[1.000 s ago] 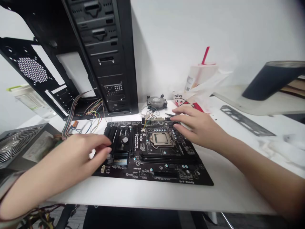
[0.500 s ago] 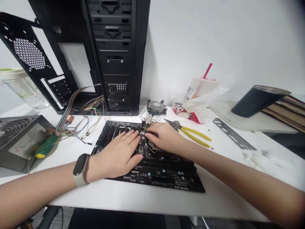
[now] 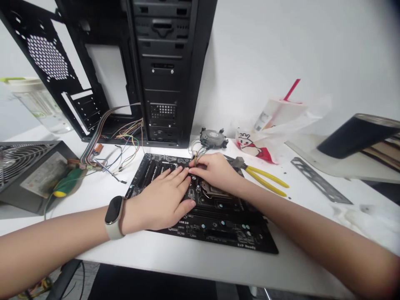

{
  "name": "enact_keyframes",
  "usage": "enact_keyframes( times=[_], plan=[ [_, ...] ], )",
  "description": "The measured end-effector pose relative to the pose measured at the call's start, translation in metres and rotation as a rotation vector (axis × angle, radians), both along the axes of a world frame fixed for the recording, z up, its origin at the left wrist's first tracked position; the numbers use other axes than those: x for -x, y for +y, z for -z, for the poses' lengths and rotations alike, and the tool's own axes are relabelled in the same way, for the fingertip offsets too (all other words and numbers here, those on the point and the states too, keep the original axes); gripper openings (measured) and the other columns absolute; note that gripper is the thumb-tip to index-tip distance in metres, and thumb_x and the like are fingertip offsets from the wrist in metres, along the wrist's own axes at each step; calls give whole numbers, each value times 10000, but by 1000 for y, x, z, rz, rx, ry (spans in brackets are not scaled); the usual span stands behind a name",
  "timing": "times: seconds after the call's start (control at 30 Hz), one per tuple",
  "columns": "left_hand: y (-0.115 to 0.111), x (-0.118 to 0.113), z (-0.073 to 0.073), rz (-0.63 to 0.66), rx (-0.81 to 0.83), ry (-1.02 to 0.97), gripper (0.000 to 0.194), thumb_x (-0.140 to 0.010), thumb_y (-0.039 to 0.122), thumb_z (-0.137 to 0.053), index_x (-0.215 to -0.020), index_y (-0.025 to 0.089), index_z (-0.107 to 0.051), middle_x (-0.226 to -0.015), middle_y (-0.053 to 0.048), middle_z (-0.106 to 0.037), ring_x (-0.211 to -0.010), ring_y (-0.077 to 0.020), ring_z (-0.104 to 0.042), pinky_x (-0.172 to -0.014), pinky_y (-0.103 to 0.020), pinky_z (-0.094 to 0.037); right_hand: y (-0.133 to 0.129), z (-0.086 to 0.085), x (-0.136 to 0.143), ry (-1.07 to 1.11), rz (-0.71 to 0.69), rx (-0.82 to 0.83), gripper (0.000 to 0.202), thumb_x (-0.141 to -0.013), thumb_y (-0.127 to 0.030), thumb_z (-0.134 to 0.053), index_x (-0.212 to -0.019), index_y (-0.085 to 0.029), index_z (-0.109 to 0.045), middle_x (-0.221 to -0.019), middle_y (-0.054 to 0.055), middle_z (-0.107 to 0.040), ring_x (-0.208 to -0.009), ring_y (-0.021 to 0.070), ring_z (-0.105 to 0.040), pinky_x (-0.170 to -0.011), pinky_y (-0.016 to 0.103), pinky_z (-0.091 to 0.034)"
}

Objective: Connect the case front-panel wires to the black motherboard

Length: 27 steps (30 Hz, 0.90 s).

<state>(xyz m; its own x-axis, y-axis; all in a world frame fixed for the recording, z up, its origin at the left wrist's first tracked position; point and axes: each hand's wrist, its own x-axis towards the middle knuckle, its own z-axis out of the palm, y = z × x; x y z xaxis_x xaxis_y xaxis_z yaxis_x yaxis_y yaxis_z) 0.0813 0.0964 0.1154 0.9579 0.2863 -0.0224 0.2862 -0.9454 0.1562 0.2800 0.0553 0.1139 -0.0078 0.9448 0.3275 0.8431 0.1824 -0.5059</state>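
Note:
A black motherboard (image 3: 225, 239) lies flat on the white table. My left hand (image 3: 167, 198), with a watch on its wrist, rests palm down across the board's left half, fingers stretched out. At the board's far edge, my right hand (image 3: 215, 168) pinches the thin fan cable (image 3: 196, 159) between thumb and fingers. The plug at its end is hidden by the fingertips. From there the wires run back to a round black cooling fan (image 3: 213, 138) behind the board. Below my right hand the metal CPU socket (image 3: 214, 191) shows.
An open black computer case (image 3: 175, 91) stands behind, with loose wires (image 3: 131, 133). At left are a power supply (image 3: 34, 179) and a green screwdriver (image 3: 68, 182). Yellow-handled pliers (image 3: 265, 179), a bagged cup (image 3: 278, 118) and a metal I/O plate (image 3: 321, 181) lie rightward.
The view has shifted, so most things sit further right. My right fingers have drawn closer together on the fan cable. My left hand stays flat on the motherboard.

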Motion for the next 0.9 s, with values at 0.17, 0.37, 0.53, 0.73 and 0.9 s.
enact_keyframes(
  times=[0.17,0.37,0.53,0.73,0.9],
  plan=[
    [0,-1,0,-4,15,5,662,-1006,479,-272,-1480,29,-379,-1599,-225,-235,-1505,-376,-203,-1205,-580,-257,4,11,-9,143,-71,-24,105,-783,-130,-685,-774,-193,-768,-875,37,-769,-851,187,-726,-860,340,-564],
    [-3,-2,-1,-32,-23,42,657,-1006,483,-277,-1477,40,-398,-1610,-194,-233,-1514,-351,-187,-1222,-563,-236,10,21,-16,315,-47,-14,61,-740,-178,-727,-771,-189,-779,-845,38,-768,-824,188,-731,-843,323,-589],
    [-4,-4,-4,-38,-51,91,673,-1006,491,-242,-1495,48,-376,-1624,-176,-206,-1523,-327,-164,-1238,-530,-212,11,20,-16,389,-11,11,38,-716,-203,-735,-729,-194,-770,-815,33,-763,-804,190,-725,-815,329,-591],
    [-5,-5,-7,-43,-56,107,671,-1004,486,-241,-1502,54,-368,-1624,-172,-213,-1523,-325,-167,-1237,-529,-208,11,18,-14,433,11,37,46,-702,-213,-727,-706,-184,-762,-770,35,-754,-765,189,-712,-764,326,-580],
    [-6,-3,-7,-43,-54,111,668,-1004,484,-250,-1498,52,-373,-1622,-178,-215,-1521,-326,-174,-1234,-533,-211,11,17,-13,456,28,40,51,-698,-212,-724,-694,-172,-755,-759,36,-752,-756,188,-710,-751,315,-565]
  ],
)
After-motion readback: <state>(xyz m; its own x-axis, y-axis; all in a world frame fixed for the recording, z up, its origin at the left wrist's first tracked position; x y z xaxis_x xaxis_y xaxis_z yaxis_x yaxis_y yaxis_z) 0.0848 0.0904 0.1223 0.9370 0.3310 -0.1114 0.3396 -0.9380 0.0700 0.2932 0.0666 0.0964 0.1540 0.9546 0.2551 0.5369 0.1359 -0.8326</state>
